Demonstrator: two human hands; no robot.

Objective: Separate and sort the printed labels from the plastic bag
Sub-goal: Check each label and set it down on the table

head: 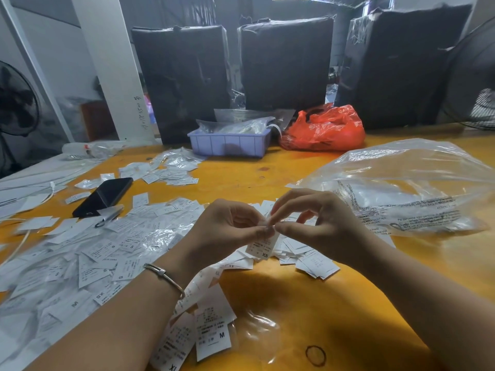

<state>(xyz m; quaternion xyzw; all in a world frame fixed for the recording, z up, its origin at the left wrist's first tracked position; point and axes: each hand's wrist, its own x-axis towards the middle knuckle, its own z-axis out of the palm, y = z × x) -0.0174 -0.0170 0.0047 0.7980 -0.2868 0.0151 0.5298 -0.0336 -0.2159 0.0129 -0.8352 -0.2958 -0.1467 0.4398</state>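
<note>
Both hands meet above the yellow table point(308, 311). My left hand point(227, 226) and my right hand point(316, 220) pinch the top of a small white printed label marked XS point(262, 247), which hangs down between them. White printed labels point(101, 261) lie scattered in a broad heap to the left, and a smaller pile point(310, 258) lies under my right hand. More labels marked M point(211, 333) lie by my left forearm. A large clear plastic bag point(407, 188) with black print lies crumpled at the right.
A black phone point(104, 196) and a pen point(109, 216) lie at the left. At the back stand a lilac tray point(230, 144) with clear bags, a red plastic bag point(326, 129) and black wrapped bales point(286, 62). A black rubber band point(316, 356) lies near the front edge.
</note>
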